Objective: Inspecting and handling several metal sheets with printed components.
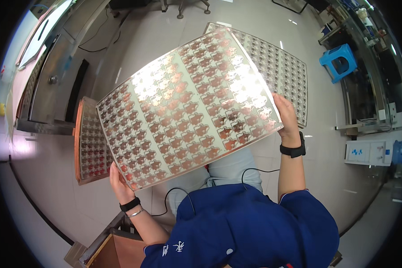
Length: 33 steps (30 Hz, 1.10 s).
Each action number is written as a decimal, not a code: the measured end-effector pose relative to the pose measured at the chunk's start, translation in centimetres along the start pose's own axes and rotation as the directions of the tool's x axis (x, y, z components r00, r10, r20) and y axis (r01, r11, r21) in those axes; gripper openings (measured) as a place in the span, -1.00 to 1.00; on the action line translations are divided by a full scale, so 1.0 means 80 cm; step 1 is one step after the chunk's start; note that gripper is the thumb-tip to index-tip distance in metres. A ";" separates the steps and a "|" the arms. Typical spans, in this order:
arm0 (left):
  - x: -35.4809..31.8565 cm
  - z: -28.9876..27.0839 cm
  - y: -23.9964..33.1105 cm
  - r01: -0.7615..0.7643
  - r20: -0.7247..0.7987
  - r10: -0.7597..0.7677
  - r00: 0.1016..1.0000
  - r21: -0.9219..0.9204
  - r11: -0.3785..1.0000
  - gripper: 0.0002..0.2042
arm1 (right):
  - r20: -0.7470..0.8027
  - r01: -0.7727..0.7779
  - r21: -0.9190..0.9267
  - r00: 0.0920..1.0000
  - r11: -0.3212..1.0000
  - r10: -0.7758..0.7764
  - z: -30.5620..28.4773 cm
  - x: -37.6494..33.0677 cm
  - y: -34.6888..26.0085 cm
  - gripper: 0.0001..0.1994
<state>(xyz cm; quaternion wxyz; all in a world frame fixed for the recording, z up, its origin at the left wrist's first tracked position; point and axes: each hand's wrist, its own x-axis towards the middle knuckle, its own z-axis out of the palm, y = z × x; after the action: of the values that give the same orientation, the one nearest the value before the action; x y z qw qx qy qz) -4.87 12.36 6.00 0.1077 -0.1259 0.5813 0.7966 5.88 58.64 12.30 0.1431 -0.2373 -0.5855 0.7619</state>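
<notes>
A large, thin copper-patterned circuit board panel (186, 107) is held up in front of me, tilted so that its right side sits higher. Rows of small copper shapes cover its pale surface, and light glares off the upper part. My left hand (120, 183) is closed on its lower left edge near the corner. At the right edge, close to the lower right corner, my right hand (286, 114) grips the same panel. Most of the fingers of both hands are hidden behind it.
Copper-edged panels (90, 143) stand at the left, partly behind the held one. Another patterned panel (292, 73) shows beyond its right edge. A blue stool (339, 62) and a white cabinet (366, 152) are at the right. A brown box (125, 250) is at lower left.
</notes>
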 end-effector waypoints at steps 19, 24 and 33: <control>0.000 0.037 -0.136 0.246 0.190 -0.163 0.968 -0.831 0.499 -0.65 | 0.439 -0.136 -0.031 0.888 0.990 0.136 0.213 -0.061 0.106 -0.62; 0.034 -0.027 -0.232 0.160 -0.037 -0.331 0.943 -0.822 0.546 -0.79 | 0.636 -0.268 -0.153 0.710 0.951 0.302 0.256 -0.079 0.134 -0.54; 0.073 -0.255 -0.351 -0.035 0.095 0.346 0.934 -0.936 0.350 -0.71 | 0.574 -0.258 -0.165 0.759 0.952 0.306 0.216 -0.038 0.063 -0.48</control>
<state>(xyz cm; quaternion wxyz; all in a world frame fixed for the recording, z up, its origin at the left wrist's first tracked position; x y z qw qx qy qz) 0.04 1.52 -27.10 0.0045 0.0173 0.0262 0.9995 -0.40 41.54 11.55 -0.1724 -0.0777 -0.5867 0.7874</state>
